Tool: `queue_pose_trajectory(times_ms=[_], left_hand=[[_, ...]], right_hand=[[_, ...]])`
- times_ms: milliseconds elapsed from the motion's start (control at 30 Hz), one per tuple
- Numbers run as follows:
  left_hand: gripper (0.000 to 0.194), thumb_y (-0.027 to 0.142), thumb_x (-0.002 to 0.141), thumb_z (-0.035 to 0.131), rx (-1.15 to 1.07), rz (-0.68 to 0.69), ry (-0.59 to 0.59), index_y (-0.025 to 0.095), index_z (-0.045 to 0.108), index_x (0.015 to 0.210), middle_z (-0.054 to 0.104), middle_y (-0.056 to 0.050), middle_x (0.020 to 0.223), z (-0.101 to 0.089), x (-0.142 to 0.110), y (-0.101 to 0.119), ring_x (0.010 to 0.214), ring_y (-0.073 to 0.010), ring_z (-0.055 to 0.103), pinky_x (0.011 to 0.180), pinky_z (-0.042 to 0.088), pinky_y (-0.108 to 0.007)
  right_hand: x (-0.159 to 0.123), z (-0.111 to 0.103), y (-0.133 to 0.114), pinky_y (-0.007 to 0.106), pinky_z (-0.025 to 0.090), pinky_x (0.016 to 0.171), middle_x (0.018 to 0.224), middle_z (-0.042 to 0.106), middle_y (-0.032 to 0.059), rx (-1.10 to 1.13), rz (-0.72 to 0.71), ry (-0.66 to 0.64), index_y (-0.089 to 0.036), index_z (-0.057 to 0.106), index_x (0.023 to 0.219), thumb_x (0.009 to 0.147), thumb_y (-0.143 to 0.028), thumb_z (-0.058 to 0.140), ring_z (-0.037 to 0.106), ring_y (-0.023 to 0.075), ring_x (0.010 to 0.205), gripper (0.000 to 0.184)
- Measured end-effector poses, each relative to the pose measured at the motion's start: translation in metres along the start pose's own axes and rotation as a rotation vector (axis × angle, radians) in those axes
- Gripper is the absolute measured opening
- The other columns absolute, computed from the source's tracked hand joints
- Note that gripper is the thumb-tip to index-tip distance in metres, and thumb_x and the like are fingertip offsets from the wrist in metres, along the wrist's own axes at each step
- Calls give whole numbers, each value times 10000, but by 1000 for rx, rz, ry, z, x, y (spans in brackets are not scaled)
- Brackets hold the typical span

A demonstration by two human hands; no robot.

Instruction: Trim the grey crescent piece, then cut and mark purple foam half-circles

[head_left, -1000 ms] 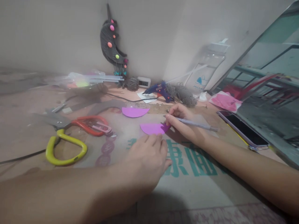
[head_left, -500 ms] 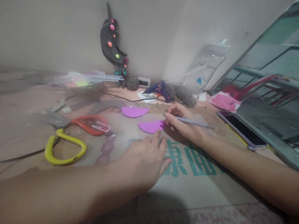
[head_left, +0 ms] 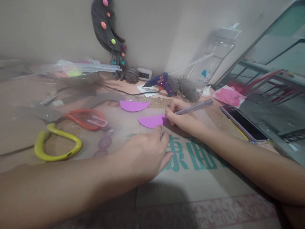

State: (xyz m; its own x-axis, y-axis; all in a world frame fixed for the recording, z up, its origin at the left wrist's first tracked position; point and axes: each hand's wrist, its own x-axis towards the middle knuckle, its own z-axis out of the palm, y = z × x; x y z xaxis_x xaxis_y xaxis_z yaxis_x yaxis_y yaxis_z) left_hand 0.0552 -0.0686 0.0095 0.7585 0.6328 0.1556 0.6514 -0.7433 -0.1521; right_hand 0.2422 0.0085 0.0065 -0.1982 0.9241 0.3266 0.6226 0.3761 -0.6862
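Note:
A purple half-circle of paper (head_left: 150, 121) lies flat on a printed cardboard sheet (head_left: 164, 194). My left hand (head_left: 149, 152) rests with its index fingertip on the lower edge of this piece, its other fingers loosely apart. In my right hand (head_left: 179, 116) a grey pen (head_left: 195, 107) is pinched, its tip end low at the paper's right end. My right fingers hide part of that end. Just behind lies a second purple half-circle (head_left: 135, 106), touched by neither hand.
Scissors (head_left: 75, 143) with yellow and red handles lie at left, near a bowl (head_left: 78, 79) holding glue sticks. A glue gun (head_left: 160, 83), grey yarn (head_left: 188, 89) and a water bottle (head_left: 209, 66) stand behind. A phone (head_left: 245, 123) lies at right.
The pen has swung from slanting down rightward to slanting up rightward, and its tip end is lower at the paper. The left fingertip stays on the piece; the view has shifted slightly.

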Motion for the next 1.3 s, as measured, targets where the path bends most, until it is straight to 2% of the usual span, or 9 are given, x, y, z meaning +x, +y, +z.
queue_pose_trajectory(times_ms=[267,533,667,867,1033,1300], left_hand=[[499,433,1014,355,7,13,6,91,609,1273,635,-242,1298,-2,0,0,666,-255,715,437,513,-337],[485,414,1009,370,17,29,60,81,632,1244,678,-216,1207,1,2,-1,663,-243,701,424,480,-319],[484,405,1010,358,23,29,61,87,632,1250,655,-227,1259,1,1,0,642,-241,690,408,462,-332],[458,413,1000,383,8,20,26,103,647,1210,664,-216,1229,-1,0,0,629,-241,681,404,455,-331],[439,407,1000,380,-7,21,59,111,653,1176,676,-202,1171,-1,1,0,623,-235,667,408,445,-328],[407,377,993,407,26,44,97,103,654,1165,673,-187,1153,1,0,-1,645,-208,658,394,391,-293]], right_hand=[[1,0,-3,277,326,559,473,476,-73,-76,-11,28,-243,384,639,815,-241,573,440,120,495,258],[2,1,-2,278,338,589,544,477,-53,-99,-28,36,-236,376,638,813,-235,565,455,127,573,258],[2,2,-1,285,333,591,561,470,-49,-118,-51,43,-235,379,644,816,-254,570,446,130,579,258],[1,2,-2,286,357,605,522,502,-60,-51,-11,-21,-239,394,680,854,-297,584,472,132,558,265],[0,2,-5,270,351,573,491,495,-79,8,23,-69,-239,395,694,861,-319,591,465,113,500,269],[2,-2,-9,265,289,537,535,458,-62,-149,38,-54,-228,384,632,800,-270,582,433,111,546,263]])
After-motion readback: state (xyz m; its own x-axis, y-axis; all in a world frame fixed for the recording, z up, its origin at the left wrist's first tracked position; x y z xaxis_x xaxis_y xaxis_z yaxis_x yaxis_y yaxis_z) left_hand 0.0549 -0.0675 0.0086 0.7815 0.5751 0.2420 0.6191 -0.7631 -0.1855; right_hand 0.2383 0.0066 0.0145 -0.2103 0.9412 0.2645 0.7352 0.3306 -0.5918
